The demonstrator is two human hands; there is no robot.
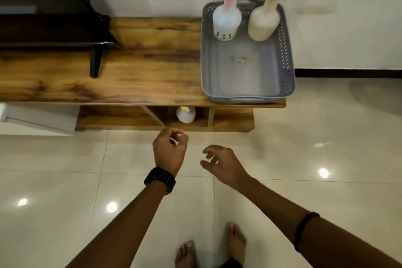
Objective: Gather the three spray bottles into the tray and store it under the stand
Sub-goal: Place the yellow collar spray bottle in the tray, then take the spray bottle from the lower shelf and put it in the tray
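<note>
No readable text, brand, number or sign anywhere. Only small dark marks near the base of the white spray bottle with the pink trigger (pixel 226 22), too blurred to tell as letters or pattern. A small yellowish speck on the floor of the grey tray (pixel 282 54), not legible. A yellow patch on the third bottle (pixel 186 114) in the shelf under the table, too small to read. Nothing legible on the yellow collar of the cream bottle (pixel 264 19).
</note>
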